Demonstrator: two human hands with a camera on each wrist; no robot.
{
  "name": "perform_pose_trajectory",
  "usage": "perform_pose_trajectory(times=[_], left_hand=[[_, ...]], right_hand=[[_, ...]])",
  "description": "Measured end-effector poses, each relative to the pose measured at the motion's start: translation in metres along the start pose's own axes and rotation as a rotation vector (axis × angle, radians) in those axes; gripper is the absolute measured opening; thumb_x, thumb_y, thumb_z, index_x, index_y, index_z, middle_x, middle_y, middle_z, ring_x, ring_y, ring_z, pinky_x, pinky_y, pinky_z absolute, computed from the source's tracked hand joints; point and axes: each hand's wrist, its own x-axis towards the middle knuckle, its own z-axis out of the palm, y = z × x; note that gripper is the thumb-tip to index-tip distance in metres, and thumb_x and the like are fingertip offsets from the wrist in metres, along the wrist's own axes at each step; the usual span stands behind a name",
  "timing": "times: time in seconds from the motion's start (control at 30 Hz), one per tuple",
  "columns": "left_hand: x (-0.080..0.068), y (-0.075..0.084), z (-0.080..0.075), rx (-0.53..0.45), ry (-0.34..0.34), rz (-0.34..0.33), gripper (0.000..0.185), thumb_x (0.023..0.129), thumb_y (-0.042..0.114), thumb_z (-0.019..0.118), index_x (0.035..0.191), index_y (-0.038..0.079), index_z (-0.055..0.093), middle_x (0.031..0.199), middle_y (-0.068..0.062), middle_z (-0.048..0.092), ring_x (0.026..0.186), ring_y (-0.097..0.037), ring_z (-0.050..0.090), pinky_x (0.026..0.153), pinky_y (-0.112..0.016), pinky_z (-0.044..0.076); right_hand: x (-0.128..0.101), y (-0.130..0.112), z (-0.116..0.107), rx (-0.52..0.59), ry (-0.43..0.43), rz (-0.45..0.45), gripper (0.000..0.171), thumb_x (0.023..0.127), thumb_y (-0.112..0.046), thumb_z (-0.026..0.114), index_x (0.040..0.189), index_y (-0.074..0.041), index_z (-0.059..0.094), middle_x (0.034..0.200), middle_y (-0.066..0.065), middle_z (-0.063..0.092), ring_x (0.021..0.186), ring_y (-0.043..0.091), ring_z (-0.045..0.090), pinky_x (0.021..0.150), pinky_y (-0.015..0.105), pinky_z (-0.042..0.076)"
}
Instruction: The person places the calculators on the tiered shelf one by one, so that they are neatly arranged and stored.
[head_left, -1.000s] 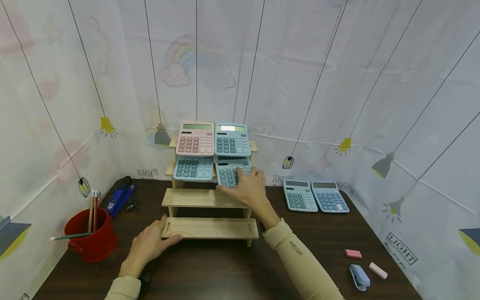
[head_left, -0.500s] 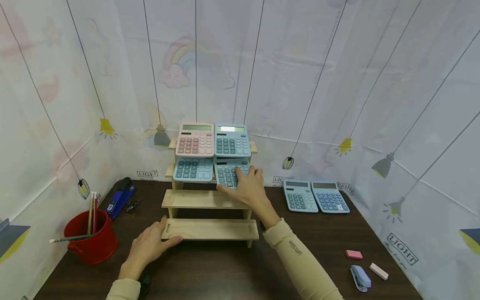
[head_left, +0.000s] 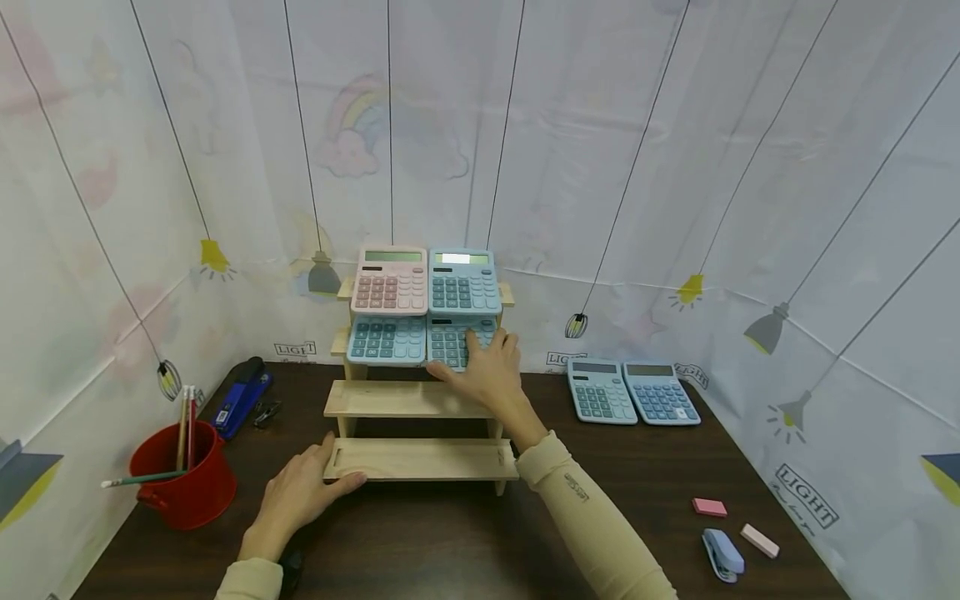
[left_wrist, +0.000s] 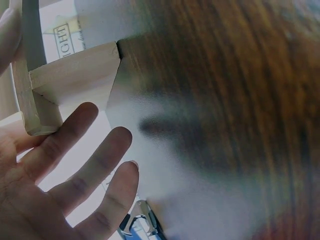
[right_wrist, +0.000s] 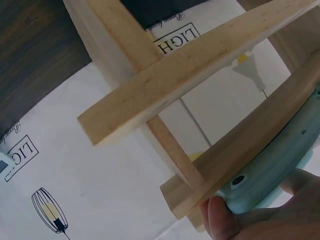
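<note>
My right hand (head_left: 491, 367) grips a blue calculator (head_left: 453, 342) on the rack (head_left: 405, 398)'s second step, my left hand (head_left: 303, 492), fingers relaxed, steadies its bottom-left corner; two calculators (head_left: 633, 390) wait near the table's right edge.

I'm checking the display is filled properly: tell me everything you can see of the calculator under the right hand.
The calculator is light blue with darker teal keys and looks plastic. It leans tilted on the second tier from the top of the wooden stand, right of another blue one and below a third. The right hand covers its right side, thumb at its lower edge. Its screen is mostly hidden.
</note>
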Motion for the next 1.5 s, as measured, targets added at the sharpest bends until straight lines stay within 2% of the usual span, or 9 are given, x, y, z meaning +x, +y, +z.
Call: perform_pose_trajectory(times=[0.53, 0.67, 0.8, 1.0, 1.17, 1.3, 1.5], left_hand=[[0.001, 0.0, 0.001, 0.011, 0.01, -0.004, 0.117, 0.077, 0.086, 0.055, 0.156, 0.003, 0.033, 0.139, -0.023, 0.057, 0.119, -0.041, 0.06, 0.087, -0.062, 0.051], [0.002, 0.001, 0.001, 0.011, 0.011, -0.002, 0.117, 0.077, 0.086, 0.055, 0.156, 0.003, 0.033, 0.139, -0.023, 0.057, 0.12, -0.043, 0.059, 0.087, -0.062, 0.051], [0.002, 0.001, 0.0, 0.016, 0.014, 0.004, 0.116, 0.078, 0.086, 0.054, 0.156, 0.003, 0.034, 0.14, -0.024, 0.057, 0.121, -0.044, 0.059, 0.088, -0.063, 0.05], [0.0, 0.001, 0.0, 0.016, 0.015, 0.007, 0.114, 0.079, 0.084, 0.055, 0.156, 0.004, 0.033, 0.139, -0.023, 0.057, 0.121, -0.043, 0.058, 0.087, -0.064, 0.05], [0.0, 0.001, -0.001, 0.025, 0.018, 0.015, 0.112, 0.08, 0.083, 0.055, 0.156, 0.003, 0.034, 0.137, -0.023, 0.059, 0.12, -0.042, 0.059, 0.086, -0.063, 0.051], [0.0, 0.002, -0.002, 0.023, 0.017, 0.02, 0.112, 0.081, 0.082, 0.056, 0.156, 0.003, 0.034, 0.136, -0.023, 0.059, 0.12, -0.043, 0.059, 0.086, -0.064, 0.051], [-0.001, 0.003, -0.002, 0.028, 0.014, 0.012, 0.11, 0.081, 0.081, 0.057, 0.156, 0.004, 0.033, 0.138, -0.022, 0.058, 0.121, -0.043, 0.059, 0.086, -0.063, 0.051]], right_hand=[[0.013, -0.004, 0.008, 0.003, 0.021, 0.049, 0.105, 0.079, -0.09, 0.046, 0.154, -0.016, 0.042, 0.149, 0.036, 0.033, 0.133, 0.048, 0.034, 0.109, 0.053, 0.033], [0.011, 0.002, 0.006, 0.027, 0.016, 0.042, 0.101, 0.084, -0.087, 0.041, 0.155, -0.016, 0.04, 0.151, 0.035, 0.033, 0.137, 0.05, 0.032, 0.113, 0.056, 0.031], [0.005, 0.014, 0.003, 0.099, 0.042, 0.03, 0.093, 0.09, -0.081, 0.038, 0.154, -0.013, 0.04, 0.152, 0.032, 0.034, 0.137, 0.049, 0.032, 0.113, 0.059, 0.031], [-0.007, 0.049, -0.002, 0.237, 0.113, 0.037, 0.082, 0.097, -0.07, 0.038, 0.153, -0.01, 0.04, 0.151, 0.026, 0.041, 0.133, 0.047, 0.034, 0.111, 0.061, 0.029], [-0.012, 0.094, -0.001, 0.253, 0.144, 0.098, 0.078, 0.099, -0.066, 0.037, 0.152, -0.01, 0.04, 0.149, 0.026, 0.042, 0.133, 0.05, 0.034, 0.108, 0.065, 0.028], [-0.018, 0.133, 0.009, 0.229, 0.093, 0.157, 0.081, 0.099, -0.068, 0.036, 0.154, -0.008, 0.037, 0.152, 0.029, 0.038, 0.136, 0.054, 0.031, 0.108, 0.068, 0.025], [-0.023, 0.189, 0.029, 0.144, -0.032, 0.256, 0.095, 0.095, -0.075, 0.035, 0.156, -0.002, 0.03, 0.154, 0.038, 0.029, 0.139, 0.063, 0.024, 0.111, 0.075, 0.021]])
